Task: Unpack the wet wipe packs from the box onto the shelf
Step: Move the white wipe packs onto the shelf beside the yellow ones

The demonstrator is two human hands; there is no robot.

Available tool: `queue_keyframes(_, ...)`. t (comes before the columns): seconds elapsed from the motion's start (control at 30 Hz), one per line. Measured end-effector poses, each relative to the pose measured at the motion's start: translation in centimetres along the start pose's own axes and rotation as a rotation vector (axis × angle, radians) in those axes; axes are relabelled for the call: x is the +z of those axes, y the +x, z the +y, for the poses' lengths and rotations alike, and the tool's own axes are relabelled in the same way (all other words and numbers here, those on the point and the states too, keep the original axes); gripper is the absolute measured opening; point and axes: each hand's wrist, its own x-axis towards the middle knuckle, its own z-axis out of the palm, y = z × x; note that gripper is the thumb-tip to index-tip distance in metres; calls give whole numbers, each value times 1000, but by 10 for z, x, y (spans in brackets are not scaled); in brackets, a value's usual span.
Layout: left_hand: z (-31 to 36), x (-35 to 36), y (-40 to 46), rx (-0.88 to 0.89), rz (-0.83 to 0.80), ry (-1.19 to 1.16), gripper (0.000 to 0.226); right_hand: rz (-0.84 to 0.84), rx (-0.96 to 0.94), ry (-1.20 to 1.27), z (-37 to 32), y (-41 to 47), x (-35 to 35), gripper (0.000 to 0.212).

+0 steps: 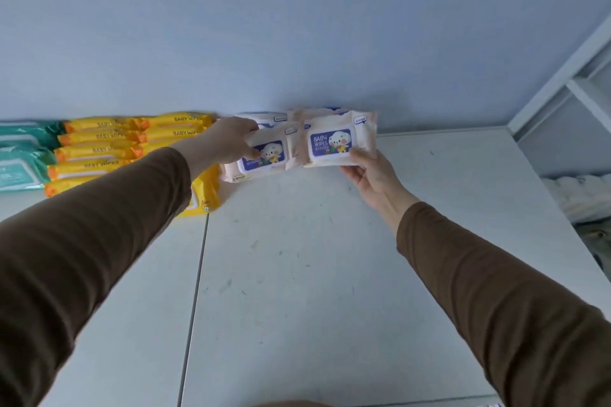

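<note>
Head view:
Left hand (231,140): centre-left of frame, fingers curled over the top edge of the left pink pack (264,155) — thumb on its front face, gripping it.
Right hand (367,172): centre-right, holds the right pink pack (334,142) from below, thumb and fingers pinching its lower right corner.
Pink packs: side by side at frame centre, touching edge to edge, purple "BABY WIPES" lids facing the camera. More pink packs sit just behind them against the blue wall (297,26); count unclear.
Shelf (297,274): white surface with a seam running down left of centre, filling the lower half of frame. Can't tell whether the held packs rest on it or are lifted just above it.
Yellow packs (109,145): stacked rows at left, labelled "BABY WIPES", just beside the left pink pack; one more lies lower, partly hidden by the left sleeve (82,241).
Green packs (23,155): far left edge, touching the yellow rows.
Box: not in frame.
White rack (568,76): upper right — contents at mid right are pale and unclear.
</note>
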Motion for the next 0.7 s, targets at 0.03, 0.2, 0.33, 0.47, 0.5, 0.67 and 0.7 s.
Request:
queue_keyframes(0.03,-5,0,9,2,-7,76,55,26,3,-23,3,7,2,38)
queue_keyframes(0.2,-25,20,23,10,137,307,48,194,-295,-944,7,32,-6,40)
queue_keyframes(0.33,-33,32,30,112,239,328,69,240,-503,-1278,-1,38,-7,99)
queue_keyframes(0.47,-32,38,33,172,222,335,75,112,-714,-1519,3,42,2,104)
queue_keyframes(0.5,-31,39,34,170,219,334,75,122,-702,-1532,5,42,5,99)
queue_keyframes(0.67,-32,43,38,121,301,276,68,238,-774,-1532,14,47,19,86)
queue_keyframes(0.7,-31,44,38,108,315,266,67,259,-777,-1532,13,48,23,85)
